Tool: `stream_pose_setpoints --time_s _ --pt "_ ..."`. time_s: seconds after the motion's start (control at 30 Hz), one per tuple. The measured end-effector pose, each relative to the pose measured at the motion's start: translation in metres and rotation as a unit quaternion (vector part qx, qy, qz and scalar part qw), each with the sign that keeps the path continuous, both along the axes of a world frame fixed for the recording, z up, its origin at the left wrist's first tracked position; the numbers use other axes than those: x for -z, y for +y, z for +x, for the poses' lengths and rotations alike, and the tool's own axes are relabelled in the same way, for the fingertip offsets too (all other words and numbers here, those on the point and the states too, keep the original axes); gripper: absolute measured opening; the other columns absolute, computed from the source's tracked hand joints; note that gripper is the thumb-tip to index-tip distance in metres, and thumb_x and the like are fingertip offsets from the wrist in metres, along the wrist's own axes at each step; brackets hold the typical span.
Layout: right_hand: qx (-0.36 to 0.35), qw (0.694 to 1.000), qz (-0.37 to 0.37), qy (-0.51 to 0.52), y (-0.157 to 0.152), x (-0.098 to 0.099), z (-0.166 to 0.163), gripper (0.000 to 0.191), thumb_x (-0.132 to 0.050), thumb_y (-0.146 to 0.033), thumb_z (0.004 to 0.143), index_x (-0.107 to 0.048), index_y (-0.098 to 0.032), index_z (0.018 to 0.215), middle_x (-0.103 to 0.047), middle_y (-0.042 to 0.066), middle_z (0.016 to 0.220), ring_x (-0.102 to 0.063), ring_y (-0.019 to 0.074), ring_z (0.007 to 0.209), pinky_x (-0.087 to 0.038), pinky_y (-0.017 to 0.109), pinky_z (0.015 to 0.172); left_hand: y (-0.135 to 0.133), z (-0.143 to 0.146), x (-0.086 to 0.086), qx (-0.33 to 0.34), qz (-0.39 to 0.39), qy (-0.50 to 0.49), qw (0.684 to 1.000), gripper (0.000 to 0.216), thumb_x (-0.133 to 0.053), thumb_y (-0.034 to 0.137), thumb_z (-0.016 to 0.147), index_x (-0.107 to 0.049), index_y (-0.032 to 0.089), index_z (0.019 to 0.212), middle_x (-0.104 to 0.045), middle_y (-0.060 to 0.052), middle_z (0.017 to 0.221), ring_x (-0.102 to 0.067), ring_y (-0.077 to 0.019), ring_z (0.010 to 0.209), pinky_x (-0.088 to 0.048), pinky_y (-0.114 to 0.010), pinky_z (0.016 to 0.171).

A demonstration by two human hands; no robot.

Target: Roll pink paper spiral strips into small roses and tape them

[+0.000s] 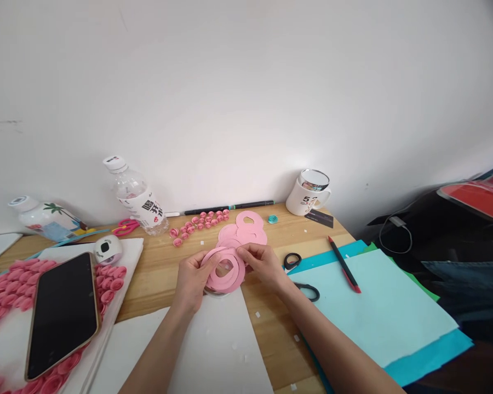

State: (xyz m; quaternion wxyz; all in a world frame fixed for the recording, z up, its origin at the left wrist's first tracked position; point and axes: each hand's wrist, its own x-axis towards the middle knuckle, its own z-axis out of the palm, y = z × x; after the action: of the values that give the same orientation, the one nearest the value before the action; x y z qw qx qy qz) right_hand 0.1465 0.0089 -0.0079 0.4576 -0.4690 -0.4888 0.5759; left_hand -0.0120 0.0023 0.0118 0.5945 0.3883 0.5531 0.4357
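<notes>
Between my two hands is a pink paper spiral [239, 273], cut in curling rings with an opening in the middle. My left hand [191, 282] pinches its left edge between thumb and fingers. At the upper right of the spiral, my right hand [263, 265] pinches the paper strip. Behind it, more pink paper spirals [252, 235] lie overlapping on the wooden table. Beyond my hands sit several small rolled pink paper roses [201, 222] and one teal paper roll [273, 219]. Below the spiral lies a white sheet [225, 339].
Left: a phone [63, 314] lies on paper covered with pink roses [115, 283], near a water bottle [139, 200] and pink scissors [125, 227]. Right: black-handled scissors [312, 293], light-blue paper [382, 306], a black-and-red pen [343, 262] and a white mug [306, 197]. A wall [246, 98] stands behind.
</notes>
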Motion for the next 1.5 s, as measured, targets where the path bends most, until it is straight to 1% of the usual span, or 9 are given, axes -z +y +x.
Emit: stream_pose_setpoints --time_s 0.13,0.2,0.4,0.63,0.8,0.97,1.03,1.2,1.5 --pt "0.011 0.997 0.044 -0.065 -0.001 -0.015 0.019 0.027 -0.053 -0.04 0.076 -0.061 -0.014 0.08 -0.063 0.003 0.071 -0.059 0.014 0.062 -0.05 0.028 0.058 -0.001 -0.001 -0.006 0.005 -0.026 -0.038 0.999 0.031 -0.074 0.039 0.055 -0.067 0.012 0.068 -0.053 0.002 0.049 -0.044 -0.0081 0.044 -0.035 -0.019 0.041" --pt "0.013 0.976 0.093 -0.197 -0.01 -0.028 0.04 0.019 -0.053 -0.029 0.078 -0.061 -0.016 0.089 -0.065 0.005 0.081 -0.061 0.0166 0.074 -0.05 0.031 0.07 -0.001 -0.003 -0.008 0.018 -0.042 -0.067 0.997 0.03 -0.075 0.038 0.055 -0.067 0.012 0.068 -0.053 0.002 0.049 -0.043 -0.0079 0.045 -0.035 -0.02 0.042" --pt "-0.089 0.79 0.161 -0.585 -0.054 -0.034 0.106 0.046 -0.045 -0.001 0.066 -0.057 -0.023 0.105 -0.06 0.009 0.108 -0.056 0.0241 0.098 -0.048 0.036 0.077 -0.002 -0.003 -0.013 0.07 -0.07 -0.137 0.986 0.025 -0.076 0.032 0.056 -0.065 0.011 0.063 -0.056 -0.001 0.055 -0.047 -0.0093 0.05 -0.038 -0.021 0.046" --pt "-0.103 0.697 0.279 -0.652 -0.057 -0.013 0.106 0.044 -0.043 0.001 0.072 -0.053 -0.021 0.108 -0.06 0.01 0.105 -0.053 0.0255 0.098 -0.047 0.037 0.075 -0.005 0.0 -0.013 0.074 -0.064 -0.094 0.991 0.025 -0.077 0.031 0.055 -0.065 0.011 0.064 -0.058 -0.001 0.056 -0.05 -0.0099 0.05 -0.038 -0.021 0.046" --pt "-0.108 0.74 0.248 -0.616 -0.048 -0.015 0.11 0.028 -0.046 -0.011 0.08 -0.055 -0.021 0.104 -0.061 0.009 0.091 -0.057 0.0215 0.084 -0.047 0.032 0.068 -0.005 -0.002 -0.015 0.064 -0.061 -0.088 0.992 0.026 -0.078 0.03 0.052 -0.065 0.011 0.064 -0.061 -0.002 0.057 -0.052 -0.0108 0.051 -0.04 -0.022 0.047" --pt "-0.092 0.927 0.072 -0.356 -0.045 -0.023 0.108 0.037 -0.043 -0.027 0.085 -0.043 -0.024 0.122 -0.06 0.009 0.099 -0.059 0.0182 0.084 -0.048 0.032 0.069 -0.004 -0.003 -0.014 0.029 -0.06 -0.079 0.995 0.028 -0.078 0.032 0.051 -0.062 0.011 0.059 -0.056 0.001 0.05 -0.049 -0.0089 0.044 -0.037 -0.02 0.042" --pt "-0.144 0.967 -0.007 -0.208 -0.045 -0.03 0.099 0.045 -0.047 -0.033 0.084 -0.039 -0.023 0.127 -0.061 0.009 0.097 -0.058 0.0185 0.084 -0.048 0.032 0.069 -0.004 -0.004 -0.014 0.027 -0.058 -0.079 0.995 0.028 -0.078 0.032 0.051 -0.061 0.011 0.057 -0.055 0.002 0.048 -0.048 -0.0083 0.043 -0.036 -0.02 0.042" --pt "-0.267 0.96 -0.051 -0.066 -0.044 -0.05 0.071 0.053 -0.066 -0.034 0.071 -0.049 -0.022 0.119 -0.056 0.004 0.084 -0.051 0.0149 0.078 -0.043 0.027 0.067 -0.006 -0.004 -0.017 0.029 -0.057 -0.079 0.995 0.028 -0.078 0.033 0.051 -0.06 0.012 0.056 -0.054 0.002 0.047 -0.047 -0.0079 0.042 -0.035 -0.02 0.041" --pt "-0.317 0.941 -0.089 -0.076 -0.032 -0.058 0.057 0.038 -0.058 -0.044 0.076 -0.057 -0.018 0.104 -0.047 0.0 0.073 -0.046 0.0102 0.065 -0.042 0.026 0.066 -0.008 -0.007 -0.023 0.073 -0.067 -0.114 0.989 0.026 -0.078 0.028 0.05 -0.059 0.013 0.057 -0.054 0.003 0.045 -0.044 -0.0065 0.04 -0.033 -0.019 0.04"
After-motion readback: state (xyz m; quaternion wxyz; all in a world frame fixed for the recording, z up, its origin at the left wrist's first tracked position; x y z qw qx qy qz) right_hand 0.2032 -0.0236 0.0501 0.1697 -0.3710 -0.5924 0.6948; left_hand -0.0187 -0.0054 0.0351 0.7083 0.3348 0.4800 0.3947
